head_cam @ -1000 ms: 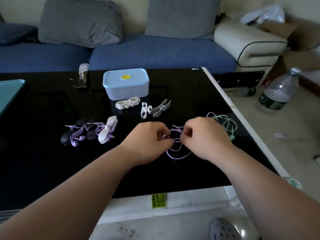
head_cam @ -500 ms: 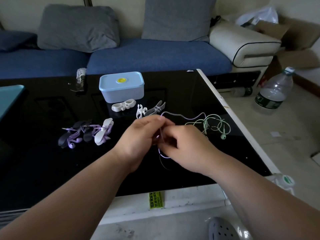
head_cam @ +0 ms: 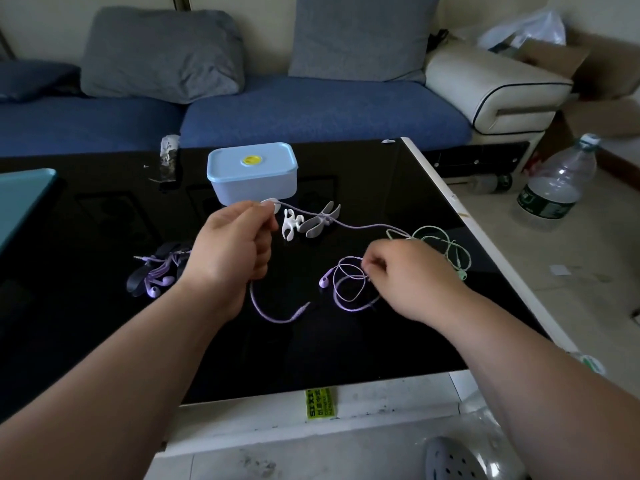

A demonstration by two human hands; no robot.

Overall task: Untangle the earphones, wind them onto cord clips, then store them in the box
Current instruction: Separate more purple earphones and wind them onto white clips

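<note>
Left hand [head_cam: 232, 251]: grip clamped on thin lilac earphone cord [head_cam: 323, 281], held up before pale-blue lidded plastic box [head_cam: 252, 171]. Right hand [head_cam: 408, 275]: grip pinched its loops on glossy black worktop [head_cam: 346, 348]; mint-green earphones [head_cam: 446, 244] lay toward right edge.

Bench [head_cam: 381, 174]: black, glossy top.
- Box [head_cam: 252, 174]: pale blue, lid on, yellow dot on the lid, at the far middle.
- Cord clips [head_cam: 318, 221]: white, loose, just in front of the box.
- Purple earphones [head_cam: 324, 281]: cord stretched between both hands. The left hand [head_cam: 232, 251] pinches it raised near the box, and the right hand [head_cam: 408, 275] pinches its loops low over the bench, plug end trailing free.
- Green earphones [head_cam: 461, 273]: tangled heap, just beyond the right hand.
- Wound purple bundle [head_cam: 156, 271]: lying at the left.

Floor, right: water bottle [head_cam: 554, 188].
</note>
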